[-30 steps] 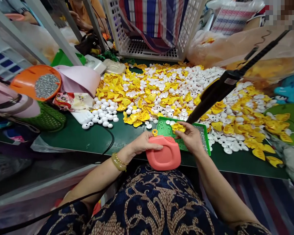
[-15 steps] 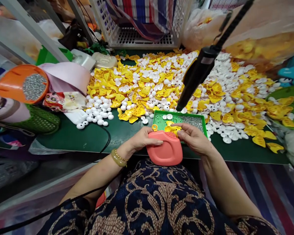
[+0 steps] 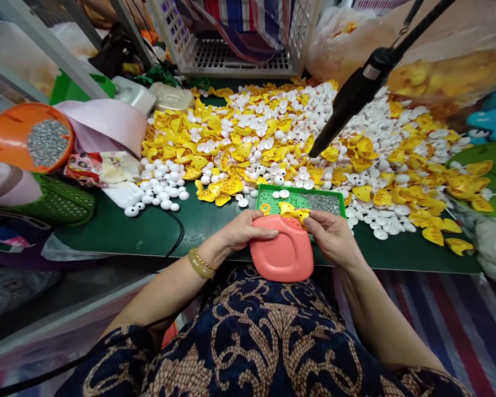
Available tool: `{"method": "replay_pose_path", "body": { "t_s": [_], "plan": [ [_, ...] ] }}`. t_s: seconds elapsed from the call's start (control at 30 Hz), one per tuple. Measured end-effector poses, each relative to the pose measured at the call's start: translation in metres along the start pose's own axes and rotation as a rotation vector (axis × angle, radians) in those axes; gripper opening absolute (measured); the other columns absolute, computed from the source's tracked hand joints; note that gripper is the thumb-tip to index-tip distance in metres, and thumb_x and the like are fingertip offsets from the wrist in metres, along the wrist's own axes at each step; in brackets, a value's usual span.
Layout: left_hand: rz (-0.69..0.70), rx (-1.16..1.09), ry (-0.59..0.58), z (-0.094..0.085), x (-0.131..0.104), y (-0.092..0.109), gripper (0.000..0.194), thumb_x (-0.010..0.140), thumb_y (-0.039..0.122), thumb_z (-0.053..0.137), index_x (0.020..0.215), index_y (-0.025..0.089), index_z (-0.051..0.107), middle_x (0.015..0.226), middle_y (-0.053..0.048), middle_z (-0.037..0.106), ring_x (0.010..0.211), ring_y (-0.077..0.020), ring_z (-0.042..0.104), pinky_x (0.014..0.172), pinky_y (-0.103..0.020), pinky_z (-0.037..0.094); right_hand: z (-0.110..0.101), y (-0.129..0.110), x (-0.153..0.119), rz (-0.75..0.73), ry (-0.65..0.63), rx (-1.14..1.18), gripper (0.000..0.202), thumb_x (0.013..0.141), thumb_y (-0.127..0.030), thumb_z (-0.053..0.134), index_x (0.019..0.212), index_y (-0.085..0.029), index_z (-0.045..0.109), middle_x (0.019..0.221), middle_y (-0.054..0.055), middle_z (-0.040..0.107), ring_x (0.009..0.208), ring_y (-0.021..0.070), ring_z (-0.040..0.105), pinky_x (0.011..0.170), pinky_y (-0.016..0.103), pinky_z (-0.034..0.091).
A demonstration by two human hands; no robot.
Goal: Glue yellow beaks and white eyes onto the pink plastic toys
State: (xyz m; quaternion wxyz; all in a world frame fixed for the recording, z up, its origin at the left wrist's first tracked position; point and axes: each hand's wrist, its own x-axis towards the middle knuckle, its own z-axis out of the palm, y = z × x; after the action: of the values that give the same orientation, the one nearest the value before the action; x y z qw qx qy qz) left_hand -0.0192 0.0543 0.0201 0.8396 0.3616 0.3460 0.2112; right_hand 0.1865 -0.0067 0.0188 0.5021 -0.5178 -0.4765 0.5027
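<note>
Coral piece (image 3: 281, 253) is clasped in left grip (image 3: 247, 229) at the tabletop's (image 3: 204, 223) near edge; right grip (image 3: 333, 236) pinches yellow piece (image 3: 302, 214).

A smooth coral-pink plastic case (image 3: 281, 259) with rounded corners tilts its broad face, marked by a shallow rounded hollow, toward the viewer. A small, curvy yellow piece (image 3: 301, 214) is at the case's top edge; a yellow ring (image 3: 265, 209) is at its upper left corner.

Smooth coral plastic case (image 3: 281, 263), glossy yellow plastic pieces (image 3: 233, 184), shiny metal screws (image 3: 324, 204)
</note>
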Motion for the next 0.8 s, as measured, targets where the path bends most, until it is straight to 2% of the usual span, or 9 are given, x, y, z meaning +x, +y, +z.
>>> {"method": "replay_pose_path", "body": {
  "t_s": [0.13,0.47,0.8],
  "plan": [
    [-0.022,-0.013,-0.019,0.000,-0.002,0.004,0.040,0.050,0.022,0.090,0.083,0.007,0.073,0.076,-0.008,0.071,0.064,-0.0146,0.066,0.065,-0.026,0.053,0.003,-0.001,0.001,-0.017,0.025,-0.058,0.027,0.082,-0.048,0.065,0.091,-0.025,0.074,0.084,0.003,0.073,0.076,0.0176,0.065,0.071,0.034,0.055],
    [-0.049,0.001,-0.021,0.000,-0.008,0.002,0.041,0.051,0.023,0.090,0.084,0.007,0.072,0.078,-0.009,0.072,0.066,-0.0149,0.066,0.066,-0.026,0.053,0.005,-0.006,0.000,-0.031,0.048,-0.093,0.028,0.081,-0.046,0.066,0.071,-0.020,0.067,0.064,-0.001,0.059,0.059,0.0113,0.050,0.056,0.025,0.040],
    [-0.016,0.001,0.029,0.007,-0.015,-0.001,0.042,0.053,0.023,0.089,0.088,0.007,0.071,0.082,-0.009,0.071,0.068,-0.0149,0.066,0.068,-0.027,0.053,0.006,-0.007,-0.009,-0.001,0.011,-0.120,0.033,0.087,-0.047,0.060,0.070,-0.020,0.066,0.064,-0.001,0.055,0.060,0.0119,0.047,0.057,0.025,0.039]
  ]
}}
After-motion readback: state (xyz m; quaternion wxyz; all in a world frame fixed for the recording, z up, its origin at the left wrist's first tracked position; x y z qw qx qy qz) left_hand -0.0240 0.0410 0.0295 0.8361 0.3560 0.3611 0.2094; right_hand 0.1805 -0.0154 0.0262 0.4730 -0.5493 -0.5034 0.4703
